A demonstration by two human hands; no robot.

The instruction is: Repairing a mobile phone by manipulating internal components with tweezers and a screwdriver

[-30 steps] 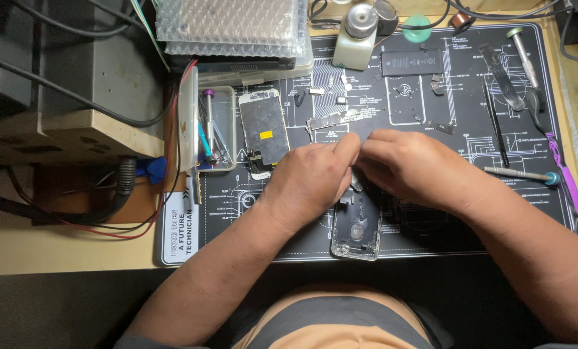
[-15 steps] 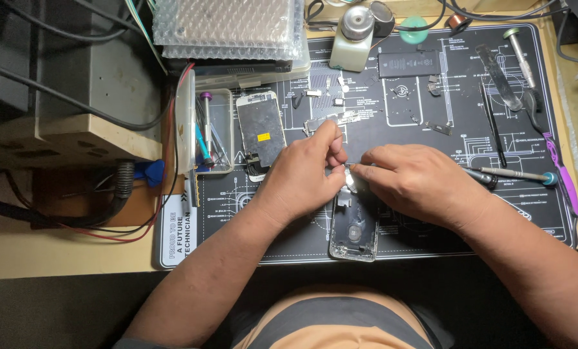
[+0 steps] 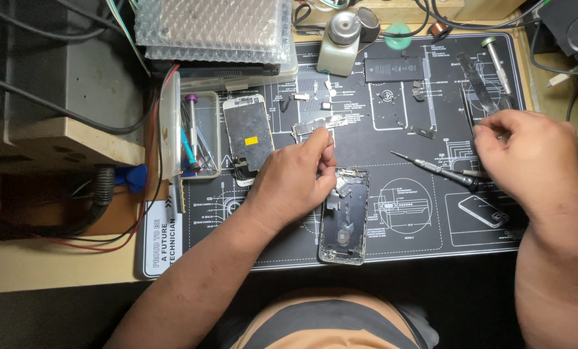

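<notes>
Phone housing (image 3: 344,223) under left hand (image 3: 295,184), opened.

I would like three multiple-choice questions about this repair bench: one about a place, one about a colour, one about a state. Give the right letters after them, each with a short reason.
1. Where does the detached phone screen lie?
A. Between the clear plastic tray and the left hand
B. At the mat's right edge
C. On the bubble wrap

2. What colour is the small sticker on that screen?
A. Red
B. Yellow
C. Blue

3. In what state is the phone body by the left hand?
A. Closed, screen fitted
B. Wrapped in plastic
C. Open, its inside showing

Answers:
1. A: the screen rests on the black work mat, right of the tray and left of the hand.
2. B: a yellow patch shows near the middle of the dark glass.
3. C: no screen covers it, and small inner parts show at its top end, where the left fingers rest.
</notes>
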